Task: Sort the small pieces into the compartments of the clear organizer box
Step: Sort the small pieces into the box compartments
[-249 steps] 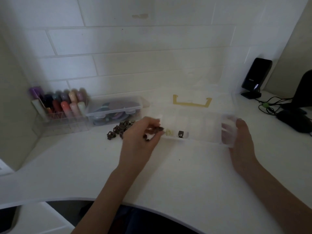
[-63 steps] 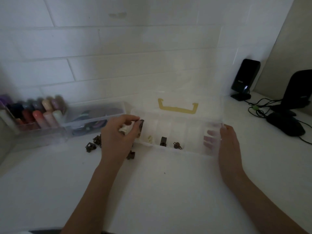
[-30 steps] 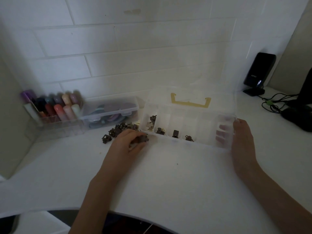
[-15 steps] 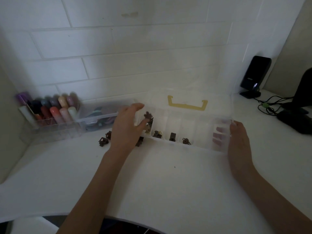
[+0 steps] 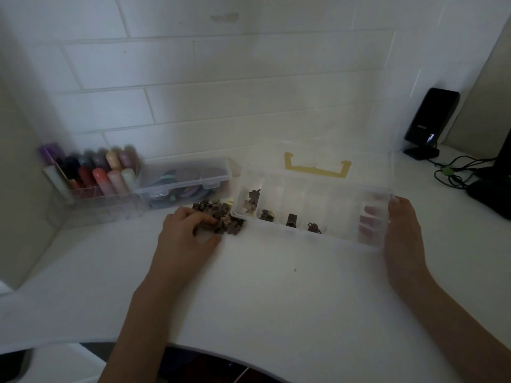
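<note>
Organizer box (image 5: 312,236): long axis left-right | left hand (image 5: 185,239) grip pinching pieces (image 5: 221,217) | right hand (image 5: 401,233) grip curled round box end

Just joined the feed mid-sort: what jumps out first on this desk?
The open clear organizer box with a yellow handle sits mid-desk, a few dark pieces in its left compartments. Left of it, the left hand fingers the pile of small dark pieces, while the right hand grips the box's right end. Colourful tubes stand at far left.
</note>
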The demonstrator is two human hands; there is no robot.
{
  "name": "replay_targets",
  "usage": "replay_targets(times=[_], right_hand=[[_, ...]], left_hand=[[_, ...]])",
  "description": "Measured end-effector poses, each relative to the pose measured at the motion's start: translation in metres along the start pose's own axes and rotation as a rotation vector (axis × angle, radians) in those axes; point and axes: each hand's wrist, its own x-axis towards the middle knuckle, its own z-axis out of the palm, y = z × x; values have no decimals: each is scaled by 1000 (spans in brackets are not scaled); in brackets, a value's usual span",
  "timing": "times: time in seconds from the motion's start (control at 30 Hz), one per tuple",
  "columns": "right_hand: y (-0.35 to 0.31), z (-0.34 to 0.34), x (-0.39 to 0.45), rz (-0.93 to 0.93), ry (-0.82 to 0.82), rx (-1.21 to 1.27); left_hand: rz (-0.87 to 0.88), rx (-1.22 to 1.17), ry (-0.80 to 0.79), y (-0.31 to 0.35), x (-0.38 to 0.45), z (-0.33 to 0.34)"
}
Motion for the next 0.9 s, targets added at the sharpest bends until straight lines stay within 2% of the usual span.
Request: replay_targets(times=[0.27,0.43,0.57,0.67,0.8,0.9], right_hand=[[0,0,0,6,7,-6],[0,0,-1,9,7,-6],[0,0,0,14,7,-8],[0,-1,0,19,9,-13],[-3,1,-2,28,14,-1],[-4,2,-2,39,21,-7]], left_hand=[[-1,94,68,2,2,0],[28,193,8,5,1,1],[80,218,34,10,1,4],[91,130,136,10,1,2],[32,-154,381,29,5,-11],[157,-182,396,48,20,-13]])
